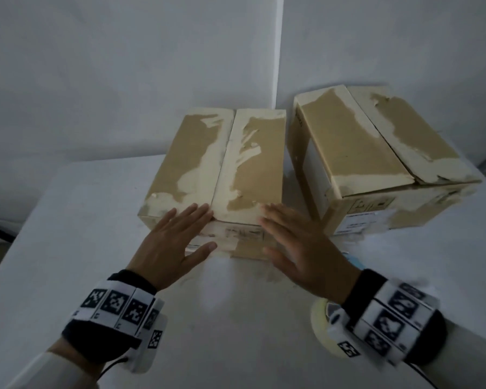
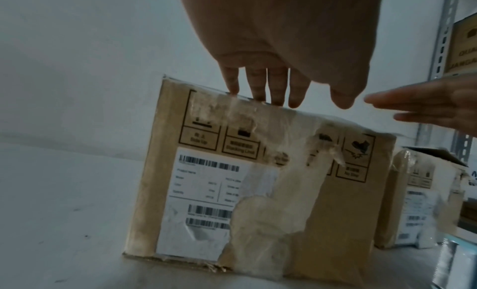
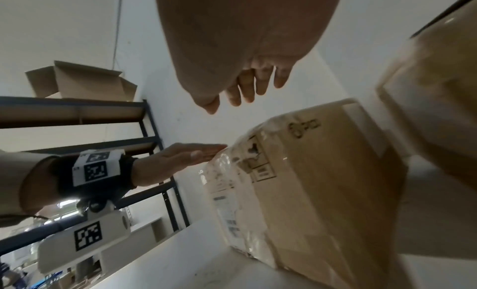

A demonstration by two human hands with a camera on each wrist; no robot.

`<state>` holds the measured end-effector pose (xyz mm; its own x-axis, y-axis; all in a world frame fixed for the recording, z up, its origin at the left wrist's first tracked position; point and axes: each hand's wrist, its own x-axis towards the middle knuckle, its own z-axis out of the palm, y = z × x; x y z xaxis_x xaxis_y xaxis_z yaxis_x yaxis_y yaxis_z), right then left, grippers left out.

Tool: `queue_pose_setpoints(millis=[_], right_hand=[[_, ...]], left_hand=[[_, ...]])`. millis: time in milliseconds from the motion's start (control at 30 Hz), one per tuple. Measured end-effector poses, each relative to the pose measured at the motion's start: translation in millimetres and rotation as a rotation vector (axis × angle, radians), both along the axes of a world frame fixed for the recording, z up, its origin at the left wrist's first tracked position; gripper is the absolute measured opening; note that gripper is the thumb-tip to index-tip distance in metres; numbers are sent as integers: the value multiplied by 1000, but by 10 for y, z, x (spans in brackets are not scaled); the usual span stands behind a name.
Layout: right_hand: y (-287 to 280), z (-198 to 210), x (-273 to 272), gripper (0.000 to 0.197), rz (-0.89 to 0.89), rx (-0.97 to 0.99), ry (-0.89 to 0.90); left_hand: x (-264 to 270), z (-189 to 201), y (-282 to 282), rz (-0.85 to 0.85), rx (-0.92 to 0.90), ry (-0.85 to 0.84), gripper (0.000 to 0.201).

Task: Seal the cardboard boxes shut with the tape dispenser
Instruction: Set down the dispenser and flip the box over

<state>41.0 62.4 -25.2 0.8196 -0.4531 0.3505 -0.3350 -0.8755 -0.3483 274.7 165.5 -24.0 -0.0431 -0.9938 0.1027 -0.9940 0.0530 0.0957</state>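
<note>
The near cardboard box (image 1: 216, 169) stands mid-table, its two top flaps meeting at a middle seam, with torn pale patches. My left hand (image 1: 177, 237) is flat with straight fingers (image 2: 265, 89) that touch the box's (image 2: 258, 191) top front edge. My right hand (image 1: 295, 240) is open too and hovers at the front right corner, fingers (image 3: 247, 87) above the box (image 3: 322, 191) and apart from it. A second box (image 1: 376, 153) stands to the right, flaps down. A pale tape roll (image 1: 321, 329) lies on the table, mostly hidden under my right wrist.
The white table (image 1: 68, 248) has bare surface to the left and in front of the boxes. White walls close the back. Metal shelving (image 3: 154, 142) with an open-topped carton (image 3: 77, 81) stands to the left. A blue part (image 1: 355, 261) shows beside my right hand.
</note>
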Motion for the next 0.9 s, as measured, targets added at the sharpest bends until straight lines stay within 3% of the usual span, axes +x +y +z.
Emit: queue_pose_setpoints(millis=[133,233,367,533,667,833,900], right_hand=[[100,-115,282,68,-30,38,97],[95,-162,286,67,-44,50,109],[54,-195,228,63,-32,46,92],[-40,-192,111,57,-29,16,-45],[-102,-79,232,49,-59,-34,-192],[-115,-91,497,46,-3,-35,-179],[-129,-151,527,44,-1,-52,-153]], left_hand=[[176,-59,10,14,-22,36,76],[345,-93,18,93,-41,103,79],[356,-81,70,109,-23,70,68],[58,-72,319,74,-205,14,47],[-8,-31,298,141,-290,102,31],[-51,-103,77,60,-185,94,54],[-49,-156,56,42,-183,61,50]])
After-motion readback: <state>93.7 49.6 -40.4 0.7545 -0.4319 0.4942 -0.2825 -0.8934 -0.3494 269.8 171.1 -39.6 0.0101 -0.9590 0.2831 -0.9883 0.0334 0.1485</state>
